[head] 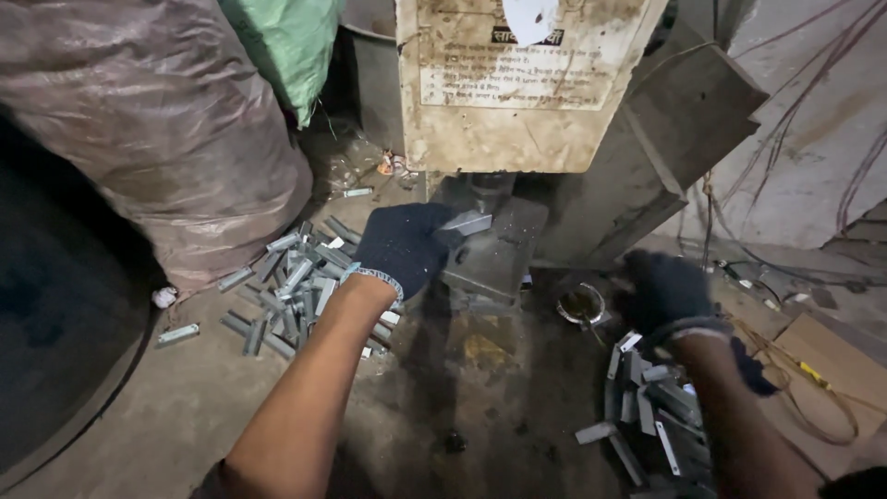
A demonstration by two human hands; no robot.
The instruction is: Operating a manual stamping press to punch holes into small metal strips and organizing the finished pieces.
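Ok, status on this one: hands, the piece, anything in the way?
Left hand gloved, pinching a small metal piece at the press block. Right hand gloved, over the right pile of metal pieces; grip unclear. Nothing blocking the block.

Just one view, head-mounted, angled steeply down and forward over both forearms. Pretty close in: left hand (404, 246) near frame centre, right hand (667, 294) lower right, press machine (517, 92) filling the top edge, gritty floor (185, 407) below.
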